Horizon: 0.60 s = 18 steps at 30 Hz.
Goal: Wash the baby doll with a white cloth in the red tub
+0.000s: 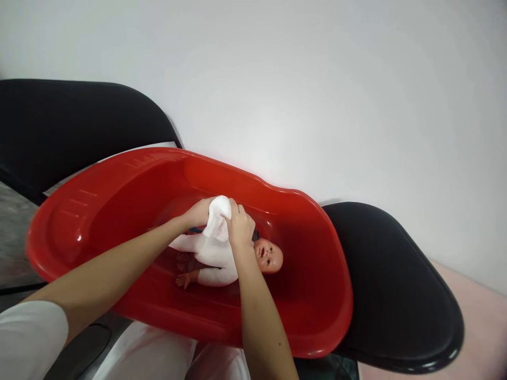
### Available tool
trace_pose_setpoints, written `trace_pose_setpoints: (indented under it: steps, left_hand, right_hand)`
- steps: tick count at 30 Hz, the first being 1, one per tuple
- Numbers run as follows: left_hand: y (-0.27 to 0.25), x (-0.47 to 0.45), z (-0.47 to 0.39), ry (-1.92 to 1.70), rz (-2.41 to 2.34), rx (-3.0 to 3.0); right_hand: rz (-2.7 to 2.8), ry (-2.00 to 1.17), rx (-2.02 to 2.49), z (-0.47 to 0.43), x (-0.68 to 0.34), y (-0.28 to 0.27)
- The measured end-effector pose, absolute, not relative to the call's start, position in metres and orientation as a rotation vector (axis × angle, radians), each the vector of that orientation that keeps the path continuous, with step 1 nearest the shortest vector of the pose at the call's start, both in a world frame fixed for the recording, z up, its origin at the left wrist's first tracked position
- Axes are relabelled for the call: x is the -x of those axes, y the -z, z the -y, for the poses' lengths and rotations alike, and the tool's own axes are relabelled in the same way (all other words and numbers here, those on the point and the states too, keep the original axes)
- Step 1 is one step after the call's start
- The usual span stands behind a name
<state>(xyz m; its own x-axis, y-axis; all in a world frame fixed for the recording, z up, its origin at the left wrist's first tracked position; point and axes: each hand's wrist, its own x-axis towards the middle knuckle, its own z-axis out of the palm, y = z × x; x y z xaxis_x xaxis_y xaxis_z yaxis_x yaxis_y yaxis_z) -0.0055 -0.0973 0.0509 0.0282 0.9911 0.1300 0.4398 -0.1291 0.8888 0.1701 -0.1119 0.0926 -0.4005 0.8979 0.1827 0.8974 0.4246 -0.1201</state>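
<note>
A baby doll (269,256) in white clothing lies on its back inside a red plastic tub (317,311), its head toward the right. Both my hands are over the doll's body. My left hand (197,212) and my right hand (240,226) each grip a bunched piece of white cloth (217,217) and lift it off the doll's torso. One small doll hand shows at the lower left of the body. The doll's far side is hidden behind my hands.
The tub rests across two black chair seats, one at the left (59,126) and one at the right (396,295). A plain white wall (317,79) fills the background. A pink surface (483,327) shows at far right.
</note>
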Motion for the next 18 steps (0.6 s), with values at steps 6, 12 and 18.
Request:
trace_pose_setpoints:
  steps: [6,12,18]
  left_hand:
    - [-0.062,0.009,0.104,-1.067,-1.345,-1.663]
    - [-0.055,0.028,0.094,-1.101,-1.437,-1.518]
    - [-0.054,0.046,0.088,-1.419,-1.422,-1.063]
  right_hand:
    - [2.438,0.143,1.469,0.108,-0.175,-0.083]
    - [2.27,0.007,1.536,0.11,-0.179,-0.086]
    - [2.206,-0.65,1.321,0.12,-0.163,-0.082]
